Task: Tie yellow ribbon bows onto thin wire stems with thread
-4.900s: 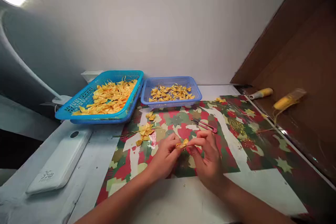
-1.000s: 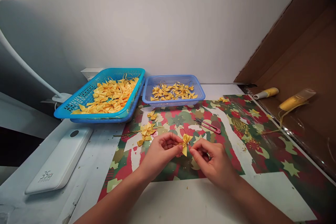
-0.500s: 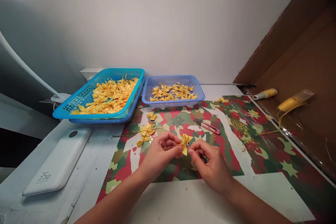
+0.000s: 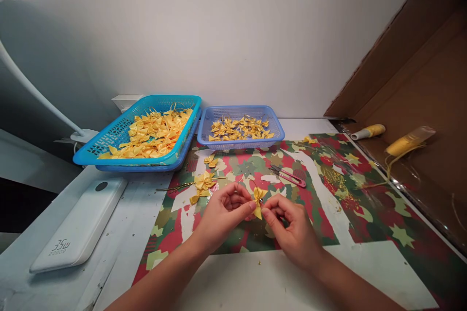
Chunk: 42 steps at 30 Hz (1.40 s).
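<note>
A yellow ribbon bow [image 4: 259,196] with a thin cord loop is held up between my two hands, over the patterned paper. My left hand [image 4: 230,209] pinches the bow's left side between thumb and fingers. My right hand [image 4: 290,221] is closed in a pinch at the bow's right edge; the fingertips hide exactly what they grip there. Just beyond my left hand lie more yellow bows [image 4: 204,181] with gold cord. A pair of pink thread snips [image 4: 288,176] rests on the paper past my right hand.
A blue basket [image 4: 84,154] heaped with yellow bows stands at the back left, beside a smaller purple-blue basket [image 4: 241,145] of corded bows. A white power bank [image 4: 78,226] lies at left. Yellow thread spools [image 4: 375,130] and loose gold thread [image 4: 335,182] are at right.
The bow has turned slightly between my fingers. Both hands stay in nearly the same place, still pinching.
</note>
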Tool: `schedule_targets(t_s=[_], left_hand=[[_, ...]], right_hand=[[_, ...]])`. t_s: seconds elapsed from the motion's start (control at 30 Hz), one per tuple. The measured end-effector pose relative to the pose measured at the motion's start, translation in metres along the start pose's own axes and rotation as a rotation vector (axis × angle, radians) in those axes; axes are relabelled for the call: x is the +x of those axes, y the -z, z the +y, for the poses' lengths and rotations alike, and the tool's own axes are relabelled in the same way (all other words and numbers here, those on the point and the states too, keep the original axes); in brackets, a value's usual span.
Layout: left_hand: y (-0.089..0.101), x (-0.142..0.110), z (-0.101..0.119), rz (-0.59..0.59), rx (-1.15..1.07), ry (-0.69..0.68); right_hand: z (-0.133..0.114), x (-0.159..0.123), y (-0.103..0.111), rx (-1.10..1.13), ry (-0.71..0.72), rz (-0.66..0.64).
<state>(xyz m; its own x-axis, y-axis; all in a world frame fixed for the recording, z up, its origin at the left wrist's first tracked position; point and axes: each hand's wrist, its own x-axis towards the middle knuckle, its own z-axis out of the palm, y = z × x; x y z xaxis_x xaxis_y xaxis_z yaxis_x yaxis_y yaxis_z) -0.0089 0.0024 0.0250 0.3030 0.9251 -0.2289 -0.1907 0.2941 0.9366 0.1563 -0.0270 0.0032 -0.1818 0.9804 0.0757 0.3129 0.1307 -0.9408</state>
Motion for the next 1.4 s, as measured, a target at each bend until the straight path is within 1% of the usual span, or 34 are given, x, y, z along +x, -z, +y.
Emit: schedule_targets(t_s=[0.13,0.3,0.43,0.67,0.97,1.13,1.27,1.4], left_hand=[[0.000,0.000,0.001,0.016,0.053,-0.011],[0.001,-0.001,0.000,0.007,0.051,0.010],[0.001,-0.001,-0.001,0.006,0.046,-0.010],[0.000,-0.002,-0.005,0.045,0.051,-0.039],[-0.003,-0.002,-0.004,0.071,0.090,-0.056],[-0.005,-0.005,-0.008,0.112,0.141,-0.088],[-0.007,-0.006,-0.012,0.132,0.188,-0.112],[-0.009,-0.005,-0.012,0.141,0.167,-0.111]], right_hand=[[0.000,-0.001,-0.001,0.019,-0.013,-0.002],[0.000,-0.002,-0.001,0.033,-0.015,0.008],[0.000,-0.001,0.000,0.035,-0.007,0.027],[0.001,-0.001,-0.001,0.040,-0.004,0.046],[0.002,-0.002,-0.004,0.049,-0.023,0.060],[0.007,-0.004,-0.010,0.127,-0.084,0.072],[0.009,-0.006,-0.014,0.195,-0.105,0.082],[0.008,-0.005,-0.015,0.234,-0.128,0.090]])
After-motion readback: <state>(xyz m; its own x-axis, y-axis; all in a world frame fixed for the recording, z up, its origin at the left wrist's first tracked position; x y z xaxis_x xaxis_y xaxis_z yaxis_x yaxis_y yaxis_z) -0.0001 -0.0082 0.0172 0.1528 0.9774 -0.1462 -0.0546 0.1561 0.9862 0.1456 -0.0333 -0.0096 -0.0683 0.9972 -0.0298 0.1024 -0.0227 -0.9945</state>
